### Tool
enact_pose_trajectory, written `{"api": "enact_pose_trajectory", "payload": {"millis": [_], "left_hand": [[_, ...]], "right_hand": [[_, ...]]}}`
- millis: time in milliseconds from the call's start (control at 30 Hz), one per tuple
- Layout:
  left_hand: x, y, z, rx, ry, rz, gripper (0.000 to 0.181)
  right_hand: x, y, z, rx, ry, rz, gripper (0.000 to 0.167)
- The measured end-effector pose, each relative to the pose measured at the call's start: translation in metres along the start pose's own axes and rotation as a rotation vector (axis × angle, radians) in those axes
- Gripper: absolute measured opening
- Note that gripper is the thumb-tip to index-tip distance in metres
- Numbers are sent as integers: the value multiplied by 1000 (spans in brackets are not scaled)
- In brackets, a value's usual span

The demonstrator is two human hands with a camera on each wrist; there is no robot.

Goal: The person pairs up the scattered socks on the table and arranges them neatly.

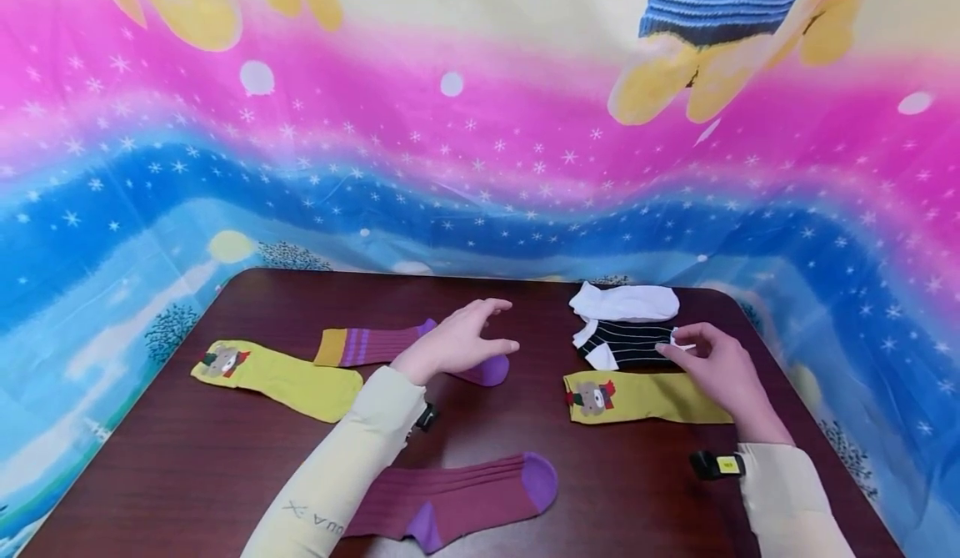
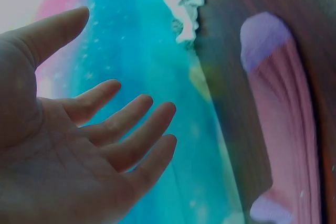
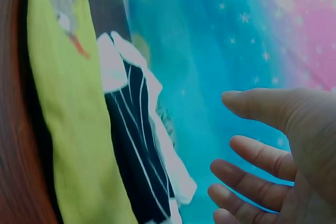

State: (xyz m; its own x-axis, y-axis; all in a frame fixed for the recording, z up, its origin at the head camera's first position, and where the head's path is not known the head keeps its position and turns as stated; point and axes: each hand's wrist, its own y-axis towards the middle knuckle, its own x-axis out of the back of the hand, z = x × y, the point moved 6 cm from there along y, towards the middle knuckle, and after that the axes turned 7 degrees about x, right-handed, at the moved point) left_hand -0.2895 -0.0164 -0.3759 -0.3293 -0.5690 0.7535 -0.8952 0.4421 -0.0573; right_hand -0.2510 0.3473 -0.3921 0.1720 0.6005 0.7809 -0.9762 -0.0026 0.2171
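Black striped sock (image 1: pixel 632 344) near right hand (image 1: pixel 718 370), far maroon sock (image 1: pixel 384 346) beneath left hand (image 1: pixel 457 339), hands relaxed, empty

Here's your left hand (image 1: pixel 459 338) just below centre, thumb spread; your right hand (image 1: pixel 718 370), lower right, fingers gently curved!

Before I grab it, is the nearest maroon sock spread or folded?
Spread where visible: the maroon sock shows purple toe and heel apart; the left sleeve hides its cuff.
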Motion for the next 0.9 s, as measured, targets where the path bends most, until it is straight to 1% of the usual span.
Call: {"api": "enact_pose_trajectory", "payload": {"millis": [133, 233, 333, 467, 533, 733, 900], "left_hand": [[14, -8, 3, -8, -13, -43, 70], [22, -16, 8, -1, -21, -64, 70], [29, -24, 16, 11, -27, -71, 71], [37, -33, 30, 42, -24, -83, 73], [42, -37, 37, 60, -18, -93, 75], [57, -49, 52, 111, -9, -127, 78], [71, -57, 61, 120, 8, -149, 80]], "right_hand": [[-7, 2, 11, 39, 12, 8, 52], [-14, 5, 19, 50, 21, 24, 52], [-22, 7, 28, 53, 39, 53, 52], [-33, 9, 41, 64, 67, 82, 53], [-40, 9, 47, 68, 83, 97, 54], [-61, 9, 67, 88, 140, 145, 68], [-76, 10, 86, 108, 159, 186, 77]]}}
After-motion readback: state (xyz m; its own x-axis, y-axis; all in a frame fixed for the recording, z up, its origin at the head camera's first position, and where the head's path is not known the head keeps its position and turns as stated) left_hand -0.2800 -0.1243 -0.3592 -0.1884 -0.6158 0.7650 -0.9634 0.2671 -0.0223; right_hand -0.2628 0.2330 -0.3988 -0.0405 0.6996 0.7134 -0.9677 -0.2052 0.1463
